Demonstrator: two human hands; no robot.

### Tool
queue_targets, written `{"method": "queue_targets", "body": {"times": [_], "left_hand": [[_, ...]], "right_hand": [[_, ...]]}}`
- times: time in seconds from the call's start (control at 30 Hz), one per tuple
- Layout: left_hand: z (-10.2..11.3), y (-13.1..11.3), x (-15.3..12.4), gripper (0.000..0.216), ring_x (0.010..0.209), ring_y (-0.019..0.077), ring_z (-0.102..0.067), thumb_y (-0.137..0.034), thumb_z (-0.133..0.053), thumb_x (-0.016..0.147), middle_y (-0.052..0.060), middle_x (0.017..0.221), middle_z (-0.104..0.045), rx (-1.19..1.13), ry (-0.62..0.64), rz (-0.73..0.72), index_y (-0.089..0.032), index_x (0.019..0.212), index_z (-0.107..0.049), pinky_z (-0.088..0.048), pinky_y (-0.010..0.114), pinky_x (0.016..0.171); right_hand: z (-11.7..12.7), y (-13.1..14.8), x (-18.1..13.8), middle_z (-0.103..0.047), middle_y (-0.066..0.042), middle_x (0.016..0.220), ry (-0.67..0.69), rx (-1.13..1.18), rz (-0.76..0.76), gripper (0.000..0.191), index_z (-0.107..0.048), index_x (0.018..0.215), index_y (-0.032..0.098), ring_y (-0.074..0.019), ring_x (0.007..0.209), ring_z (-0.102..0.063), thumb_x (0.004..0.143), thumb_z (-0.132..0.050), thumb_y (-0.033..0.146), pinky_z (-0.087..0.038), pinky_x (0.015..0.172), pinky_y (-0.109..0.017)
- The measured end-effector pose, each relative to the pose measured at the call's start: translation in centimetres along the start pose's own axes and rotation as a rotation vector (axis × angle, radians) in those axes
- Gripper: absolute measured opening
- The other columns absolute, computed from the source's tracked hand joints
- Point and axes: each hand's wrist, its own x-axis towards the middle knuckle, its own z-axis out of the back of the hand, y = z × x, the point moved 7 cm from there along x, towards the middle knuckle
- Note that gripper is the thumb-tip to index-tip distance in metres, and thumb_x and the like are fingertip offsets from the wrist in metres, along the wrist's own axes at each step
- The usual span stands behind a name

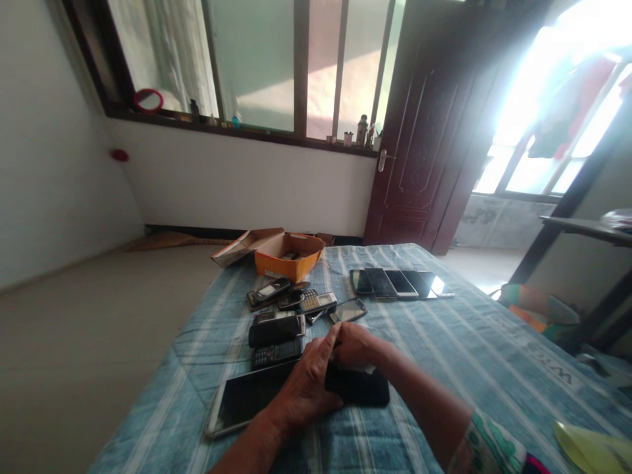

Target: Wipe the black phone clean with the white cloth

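Near the bed's front edge lies a dark smartphone (363, 388), partly covered by both hands. My left hand (309, 378) grips its left part, with the thumb along the near edge. My right hand (351, 345) is closed over its far edge, and a bit of white wipe (369, 370) shows beneath the fingers. What the right fingertips touch is hidden. Just left, a white-framed tablet or large phone (247, 398) reaches under my left hand. Beyond the hands are a keypad phone (276, 354), a black phone (276, 330) and a gold-keyed phone (317, 302).
A row of several smartphones (401, 283) lies at the back right. At the far left edge an orange box (290, 266) stands with its lid open. Striped blue cloth (444, 355) covers the surface. Yellow material (592, 451) lies at the right; a brown door (419, 131) stands behind.
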Motion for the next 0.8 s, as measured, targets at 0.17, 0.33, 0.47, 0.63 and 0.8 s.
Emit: {"method": "queue_targets", "body": {"times": [0.17,0.33,0.47,0.63,0.8], "left_hand": [[-0.3,0.4,0.2,0.112,0.115,0.0285,-0.047,-0.011,-0.069,0.054,0.01,0.127,-0.049,0.037,0.044,0.049,-0.023,0.149,-0.01,-0.037,0.043,0.102],[-0.4,0.3,0.4,0.108,0.109,0.0266,-0.048,-0.013,-0.067,0.056,0.008,0.125,-0.051,0.054,0.066,0.061,-0.024,0.148,-0.012,-0.038,0.043,0.099],[-0.3,-0.1,0.3,0.104,0.106,0.0253,-0.049,-0.015,-0.066,0.057,0.006,0.121,-0.054,0.056,0.087,0.067,-0.024,0.148,-0.017,-0.04,0.042,0.097],[-0.1,0.1,0.3,0.099,0.102,0.0238,-0.049,-0.016,-0.068,0.056,0.007,0.112,-0.055,0.084,0.065,0.094,-0.017,0.145,-0.025,-0.044,0.036,0.092],[0.0,0.4,0.3,0.094,0.105,0.0257,-0.049,-0.02,-0.07,0.056,0.008,0.117,-0.056,0.132,0.047,0.091,-0.017,0.142,-0.032,-0.044,0.039,0.094]], "right_hand": [[0.3,-2.4,-1.7,-0.055,0.001,0.053,0.047,0.027,-0.068,0.019,-0.07,0.067,0.013,-0.0108,0.051,-0.049,0.06,-0.053,0.01,-0.031,0.045,-0.019],[0.4,-6.0,-4.1,-0.053,0.002,0.05,0.08,0.097,-0.132,0.022,-0.07,0.066,0.012,-0.0093,0.048,-0.047,0.059,-0.05,0.007,-0.03,0.044,-0.018],[0.2,-8.2,-5.6,-0.055,0.003,0.053,0.064,0.165,-0.167,0.023,-0.071,0.066,0.013,-0.0084,0.051,-0.048,0.06,-0.049,0.007,-0.03,0.045,-0.017],[0.1,-8.6,-6.2,-0.057,0.002,0.055,-0.03,0.213,-0.228,0.024,-0.072,0.067,0.013,-0.0092,0.053,-0.05,0.062,-0.049,0.01,-0.03,0.046,-0.017],[0.3,-7.9,-6.3,-0.057,-0.001,0.057,-0.174,0.207,-0.289,0.024,-0.072,0.069,0.012,-0.011,0.058,-0.052,0.064,-0.048,0.012,-0.027,0.047,-0.019]]}}
